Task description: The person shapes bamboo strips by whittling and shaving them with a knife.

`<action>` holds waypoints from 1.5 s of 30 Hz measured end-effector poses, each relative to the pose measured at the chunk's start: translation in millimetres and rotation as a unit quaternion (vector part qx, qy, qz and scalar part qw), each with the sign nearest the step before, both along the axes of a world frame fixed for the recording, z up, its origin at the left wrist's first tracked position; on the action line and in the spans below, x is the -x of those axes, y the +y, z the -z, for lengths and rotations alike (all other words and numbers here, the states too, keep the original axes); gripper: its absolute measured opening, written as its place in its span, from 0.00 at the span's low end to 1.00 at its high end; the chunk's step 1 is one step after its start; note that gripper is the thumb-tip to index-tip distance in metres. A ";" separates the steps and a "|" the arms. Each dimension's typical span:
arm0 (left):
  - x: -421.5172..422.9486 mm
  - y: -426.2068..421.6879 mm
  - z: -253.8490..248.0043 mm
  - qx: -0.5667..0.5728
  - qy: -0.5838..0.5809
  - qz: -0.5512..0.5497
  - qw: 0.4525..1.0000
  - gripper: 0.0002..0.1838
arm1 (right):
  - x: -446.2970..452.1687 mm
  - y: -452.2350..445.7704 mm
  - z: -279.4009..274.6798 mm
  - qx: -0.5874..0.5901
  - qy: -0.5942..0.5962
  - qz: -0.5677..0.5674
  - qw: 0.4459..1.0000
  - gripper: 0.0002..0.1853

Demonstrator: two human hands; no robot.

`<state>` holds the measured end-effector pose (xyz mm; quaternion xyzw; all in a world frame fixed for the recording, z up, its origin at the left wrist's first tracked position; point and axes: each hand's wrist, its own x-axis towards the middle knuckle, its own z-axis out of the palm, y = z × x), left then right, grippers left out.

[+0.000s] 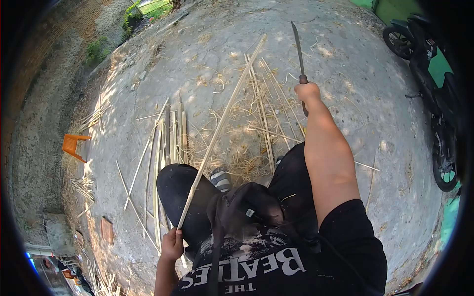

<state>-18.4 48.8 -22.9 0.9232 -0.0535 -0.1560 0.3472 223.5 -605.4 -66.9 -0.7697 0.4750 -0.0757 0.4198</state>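
My left hand [172, 244], low beside my left thigh, is closed round the near end of a long pale bamboo strip [223, 117]. The strip slants up and to the right, across my left leg and over the ground. My right arm is stretched forward, and my right hand [308, 92] grips the dark handle of a machete [299, 49]. Its long thin blade points away from me, apart from the strip. Between my knees lie curly bamboo shavings [242, 152] and several thin bamboo strips [261, 106].
Wider bamboo slats [177, 135] lie left of my left knee. Farther left are an orange plastic stool [75, 146], a brick [106, 230] and a rough wall [37, 118]. A motorcycle [437, 93] stands at the right edge. The ground is concrete [395, 163].
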 end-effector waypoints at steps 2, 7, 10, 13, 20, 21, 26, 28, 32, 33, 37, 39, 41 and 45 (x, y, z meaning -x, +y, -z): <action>-2.5 -2.5 -1.9 0.004 0.000 0.005 1.000 0.24 | 6.7 -8.7 2.1 -0.004 -0.021 -0.012 1.000 0.25; -2.2 -4.8 -8.2 -0.001 0.025 0.005 1.000 0.26 | 18.1 24.6 -45.9 -0.021 -0.110 -0.073 0.991 0.23; -4.5 -8.7 -12.7 0.045 0.045 0.003 0.998 0.27 | 21.0 54.5 -83.9 -0.010 -0.126 -0.183 0.975 0.21; -5.6 -6.5 -6.3 0.084 0.087 -0.032 0.992 0.28 | 19.3 81.9 -104.7 0.020 -0.089 -0.357 0.930 0.17; -2.0 -22.2 -13.2 0.046 0.050 -0.042 0.997 0.26 | 35.6 175.9 -107.6 0.210 0.017 -0.617 0.758 0.07; -1.2 -25.5 -16.4 0.032 0.046 -0.047 0.997 0.26 | 36.2 187.4 -100.1 0.225 0.010 -0.631 0.742 0.08; 3.3 -29.2 -11.5 0.005 -0.006 -0.054 0.999 0.26 | 19.9 179.5 -79.8 0.200 0.023 -0.619 0.759 0.09; 1.0 -27.5 -11.4 -0.003 -0.005 -0.050 0.999 0.27 | 16.0 175.9 -76.6 0.179 0.052 -0.611 0.769 0.09; -3.5 -30.5 -18.4 -0.031 0.014 -0.045 0.998 0.26 | 25.6 198.5 -81.5 0.227 0.056 -0.597 0.767 0.09; -1.2 -28.6 -17.2 -0.040 0.018 -0.046 0.998 0.26 | 31.9 205.0 -90.6 0.224 0.056 -0.612 0.756 0.09; -0.2 -32.2 -11.2 -0.050 -0.013 -0.051 0.997 0.26 | 37.9 215.1 -100.4 0.266 0.032 -0.667 0.695 0.10; 4.7 -29.6 -3.9 -0.061 -0.035 -0.055 0.996 0.26 | 20.2 192.5 -84.8 0.223 0.037 -0.614 0.756 0.09; 4.0 -29.2 -2.6 -0.059 -0.039 -0.053 0.996 0.27 | 12.6 180.1 -77.7 0.216 0.054 -0.585 0.780 0.09; 0.5 -30.9 -12.7 -0.065 0.003 -0.042 0.997 0.30 | 21.0 189.6 -94.8 0.235 0.084 -0.567 0.785 0.10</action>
